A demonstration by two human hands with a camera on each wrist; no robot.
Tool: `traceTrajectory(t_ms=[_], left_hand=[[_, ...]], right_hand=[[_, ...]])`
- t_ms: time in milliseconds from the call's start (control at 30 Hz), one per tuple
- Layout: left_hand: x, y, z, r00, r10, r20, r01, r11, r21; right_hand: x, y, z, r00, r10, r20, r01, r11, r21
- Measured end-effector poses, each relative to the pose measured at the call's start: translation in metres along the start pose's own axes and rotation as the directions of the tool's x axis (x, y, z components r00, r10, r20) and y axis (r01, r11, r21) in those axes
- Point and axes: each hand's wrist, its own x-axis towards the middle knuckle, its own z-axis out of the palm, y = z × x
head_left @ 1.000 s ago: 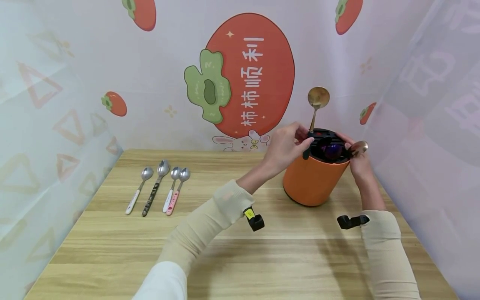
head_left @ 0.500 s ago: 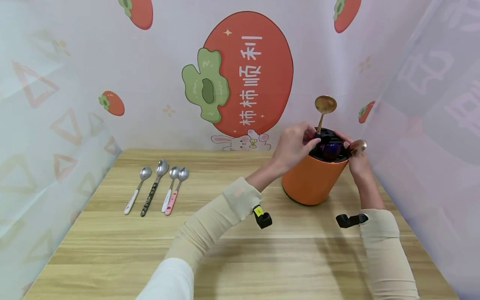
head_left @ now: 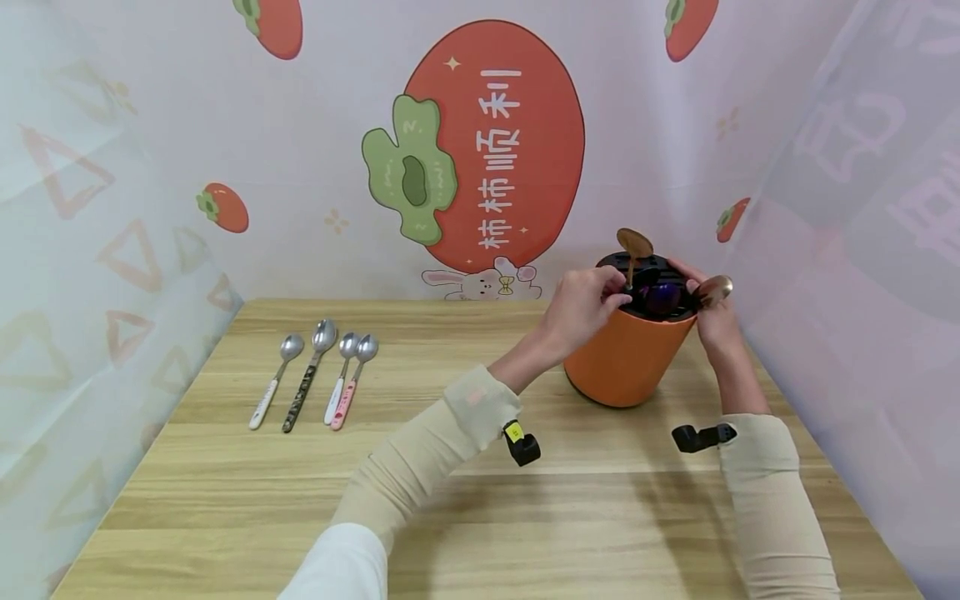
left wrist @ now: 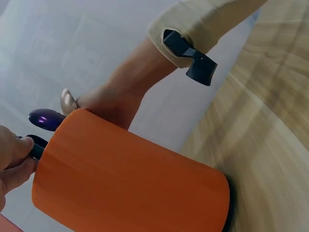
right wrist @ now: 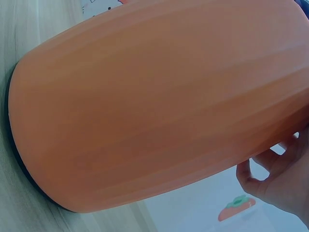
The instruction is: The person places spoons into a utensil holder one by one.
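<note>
My left hand (head_left: 588, 304) pinches a gold spoon (head_left: 635, 243) by its neck, the round bowl standing up over the slotted black top (head_left: 611, 260) of an orange utensil holder (head_left: 622, 358). In the left wrist view, the left fingertips (left wrist: 30, 145) meet a dark handle right at the holder's rim. My right hand (head_left: 720, 329) grips the right side of the rim, with curled fingers against the orange wall in the right wrist view. Beside its thumb, a rose-gold spoon (head_left: 712, 291) leans outward. A dark purple spoon (head_left: 663, 298) stands between the hands, its lower part hidden.
Several metal spoons lie on the wooden table (head_left: 480, 533) at the left: one white-handled (head_left: 276, 379), a larger black-patterned one (head_left: 309, 375), another white one (head_left: 342, 379) and a pink one (head_left: 355, 383). A printed cloth wall (head_left: 315, 125) stands behind the holder.
The gold spoon's handle has gone from above the holder's left edge down into the top. Its bowl now sits much lower and tilted. The right hand stays at the rim.
</note>
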Motion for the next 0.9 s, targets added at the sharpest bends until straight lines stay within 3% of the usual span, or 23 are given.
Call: traceTrajectory(t_ms=[200,333,667,900], left_hand=[[-0.002,0.002,-0.007,0.999,0.026,0.031,-0.031,0.984,0.178],[-0.008,0.000,-0.014,0.997,0.015,0.070,-0.032,0.970,0.240],[-0.031,-0.021,-0.034,0.999,-0.017,0.042,0.011,0.992,0.126],[-0.055,-0.037,-0.047,0.995,-0.085,0.046,0.078,0.989,0.126]], right_hand=[[0.001,0.001,0.001,1.000,0.026,0.013,-0.026,0.999,-0.030],[0.001,0.001,0.002,0.999,0.031,0.012,-0.031,0.999,-0.039],[0.001,-0.001,0.003,1.000,-0.004,-0.006,0.004,0.998,0.061],[-0.002,0.000,0.002,1.000,-0.018,-0.013,0.020,0.993,0.113]])
